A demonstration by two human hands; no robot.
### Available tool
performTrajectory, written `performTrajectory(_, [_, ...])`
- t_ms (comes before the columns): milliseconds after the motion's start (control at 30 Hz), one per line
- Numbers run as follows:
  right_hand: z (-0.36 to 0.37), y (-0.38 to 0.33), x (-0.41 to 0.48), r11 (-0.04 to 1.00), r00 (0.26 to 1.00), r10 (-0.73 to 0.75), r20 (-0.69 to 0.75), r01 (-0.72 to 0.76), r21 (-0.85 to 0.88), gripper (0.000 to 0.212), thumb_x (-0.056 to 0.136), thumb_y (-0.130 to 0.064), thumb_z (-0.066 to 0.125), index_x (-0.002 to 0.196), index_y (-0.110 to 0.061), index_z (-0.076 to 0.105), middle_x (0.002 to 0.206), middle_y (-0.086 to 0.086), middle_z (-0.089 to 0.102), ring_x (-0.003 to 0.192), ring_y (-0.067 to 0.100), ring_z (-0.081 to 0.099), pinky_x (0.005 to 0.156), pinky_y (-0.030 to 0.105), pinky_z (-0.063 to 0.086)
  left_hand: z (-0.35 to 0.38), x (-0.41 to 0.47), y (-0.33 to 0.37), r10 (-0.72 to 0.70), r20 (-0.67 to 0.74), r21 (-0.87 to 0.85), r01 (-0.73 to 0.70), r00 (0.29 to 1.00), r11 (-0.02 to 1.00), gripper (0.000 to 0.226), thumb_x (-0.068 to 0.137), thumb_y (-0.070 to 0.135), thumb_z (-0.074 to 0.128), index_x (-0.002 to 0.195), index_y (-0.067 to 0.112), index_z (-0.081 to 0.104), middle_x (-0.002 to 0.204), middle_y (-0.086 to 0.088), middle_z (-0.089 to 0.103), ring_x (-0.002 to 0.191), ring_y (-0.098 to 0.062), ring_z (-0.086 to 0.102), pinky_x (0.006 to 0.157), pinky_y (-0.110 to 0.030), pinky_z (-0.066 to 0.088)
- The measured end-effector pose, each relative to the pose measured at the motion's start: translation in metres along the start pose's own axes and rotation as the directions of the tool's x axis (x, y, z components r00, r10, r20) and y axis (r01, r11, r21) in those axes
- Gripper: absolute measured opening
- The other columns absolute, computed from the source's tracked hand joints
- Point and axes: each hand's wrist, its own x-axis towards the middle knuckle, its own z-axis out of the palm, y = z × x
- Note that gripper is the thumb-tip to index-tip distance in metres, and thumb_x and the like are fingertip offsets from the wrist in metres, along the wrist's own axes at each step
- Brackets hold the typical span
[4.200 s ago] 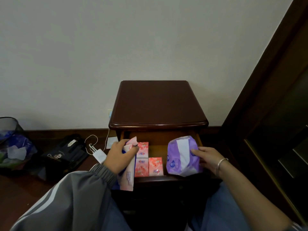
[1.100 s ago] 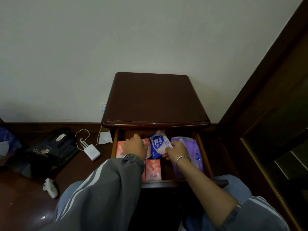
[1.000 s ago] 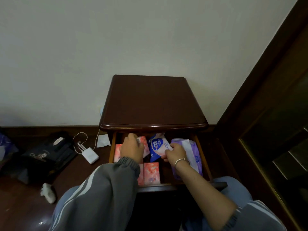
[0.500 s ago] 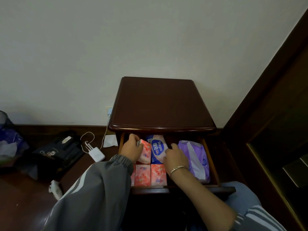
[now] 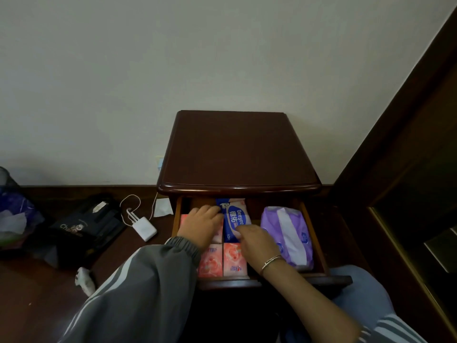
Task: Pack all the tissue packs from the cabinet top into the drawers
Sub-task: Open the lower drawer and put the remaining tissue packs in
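With no pack showing on the top (image 5: 237, 149), this looks like the last tucking-in: the open drawer (image 5: 314, 233) holds a purple pack (image 5: 286, 233) at the right, 2 pink packs (image 5: 233, 259) near, and a blue pack (image 5: 235, 216) far-middle. The right hand (image 5: 254, 240) pinches the blue pack's near end; the left hand (image 5: 202, 224) lies knuckles-up beside it, grip hidden. Next: press it flat, withdraw, close the drawer

Glossy dark polished wood cabinet (image 5: 238, 154); shiny plastic-wrapped blue tissue pack (image 5: 235, 219); metal bracelet (image 5: 271, 260); matt cloth sleeve (image 5: 148, 288).
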Motion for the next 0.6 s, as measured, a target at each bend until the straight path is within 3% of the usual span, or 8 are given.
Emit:
performTrajectory(167, [-0.009,0.001,-0.015,0.999,0.996,-0.017,0.086,0.013,0.040,0.030,0.096,-0.024,0.043,0.121,-0.011,0.054,0.124,0.012,0.060,0.112,0.027,0.057,0.093,0.036,0.050,0.003,-0.002,-0.003,0.041,0.152,0.053,-0.050,0.987,0.997,0.048,0.097,0.028,0.042,0.144,0.022,0.033,0.151,-0.001,0.033,0.139,-0.020,0.027,0.113,-0.039,0.021])
performTrajectory(300, [-0.011,-0.003,-0.030,0.996,0.994,-0.059,0.089,0.053,0.066,0.030,0.098,-0.026,0.041,0.122,-0.012,0.052,0.125,0.010,0.058,0.113,0.025,0.056,0.094,0.035,0.048,0.000,-0.001,-0.004,-0.012,0.306,-0.029,0.022,0.952,0.999,0.049,0.102,0.030,0.027,0.150,0.021,0.019,0.158,0.000,0.018,0.145,-0.020,0.017,0.118,-0.043,0.006])
performTrajectory(467, [-0.009,-0.001,-0.040,0.983,0.996,-0.083,0.041,0.076,0.167,0.030,0.097,-0.022,0.041,0.120,-0.011,0.056,0.122,0.008,0.061,0.111,0.022,0.057,0.092,0.031,0.046,-0.004,-0.002,-0.007,-0.017,0.221,-0.012,0.020,0.975,1.000,0.042,0.097,0.030,0.042,0.139,0.026,0.039,0.146,0.003,0.038,0.137,-0.018,0.032,0.116,-0.048,0.011])
performTrajectory(600, [-0.006,0.000,-0.042,0.968,0.991,-0.132,0.000,0.129,0.213,0.028,0.096,-0.020,0.044,0.115,-0.008,0.061,0.119,0.008,0.063,0.108,0.022,0.058,0.091,0.028,0.043,-0.007,-0.004,-0.008,-0.013,0.186,-0.068,0.026,0.982,0.997,0.041,0.095,0.035,0.045,0.135,0.029,0.044,0.142,0.004,0.040,0.132,-0.016,0.035,0.114,-0.041,0.022])
